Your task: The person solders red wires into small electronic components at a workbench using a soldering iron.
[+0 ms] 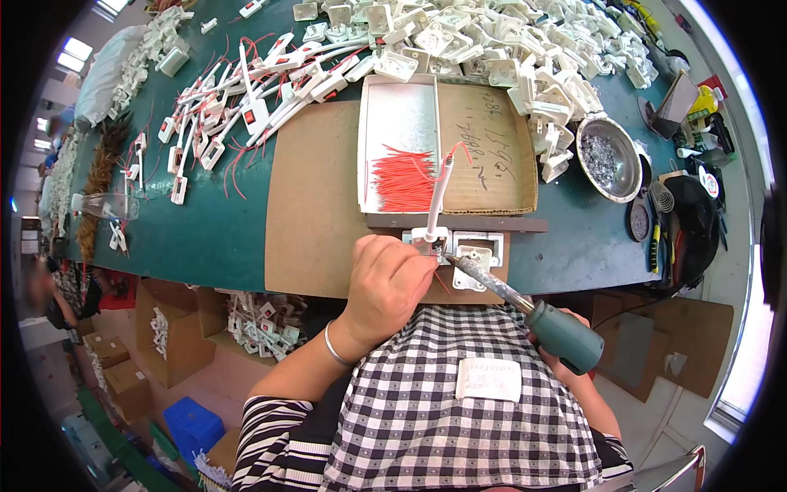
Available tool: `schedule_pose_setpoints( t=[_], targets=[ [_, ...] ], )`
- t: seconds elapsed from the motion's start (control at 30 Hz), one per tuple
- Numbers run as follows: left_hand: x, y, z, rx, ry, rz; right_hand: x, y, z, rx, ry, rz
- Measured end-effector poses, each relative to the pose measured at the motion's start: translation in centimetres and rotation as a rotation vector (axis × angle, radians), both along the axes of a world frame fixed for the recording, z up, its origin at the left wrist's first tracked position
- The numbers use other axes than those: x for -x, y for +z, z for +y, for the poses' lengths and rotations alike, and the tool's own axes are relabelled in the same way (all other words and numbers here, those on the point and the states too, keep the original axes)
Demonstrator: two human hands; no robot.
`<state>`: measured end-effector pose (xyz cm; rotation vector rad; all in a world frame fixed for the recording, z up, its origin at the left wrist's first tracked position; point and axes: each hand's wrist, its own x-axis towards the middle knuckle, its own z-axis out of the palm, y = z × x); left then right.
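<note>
My left hand (387, 277) is closed in a pinch at a small white plastic housing (422, 241), and its fingertips hide what they hold. A white cable (440, 197) with a red wire at its far end stands up from that housing. In my right hand (557, 365) is a soldering iron (566, 334) with a green handle, its tip touching or very close to the work beside my left fingertips. The housing sits at a dark metal bar (500, 224), next to a white open switch case (473, 266). A thin red wire shows just below the left fingertips.
Beyond the bar, a white tray (399, 90) holds cut red wires (403, 180) inside a cardboard box lid (492, 148). White plastic cases (459, 41) are heaped at the back; switch cables (246, 107) lie left. A metal bowl (609, 157) and pliers (656, 242) lie right.
</note>
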<state>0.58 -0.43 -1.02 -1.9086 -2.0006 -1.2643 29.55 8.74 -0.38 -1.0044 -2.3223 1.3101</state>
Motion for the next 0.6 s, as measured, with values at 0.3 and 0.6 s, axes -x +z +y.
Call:
schedule_pose_setpoints(
  t=[0.3, 0.6],
  targets=[
    [0.0, -0.1, 0.0, -0.005, -0.003, -0.011, 1.0, 0.7, 0.2, 0.015, 0.035, 0.003],
    [0.0, -0.2, 0.0, 0.001, -0.002, -0.025, 1.2, 0.8, 0.4, 0.07, 0.053, 0.085]
  ],
)
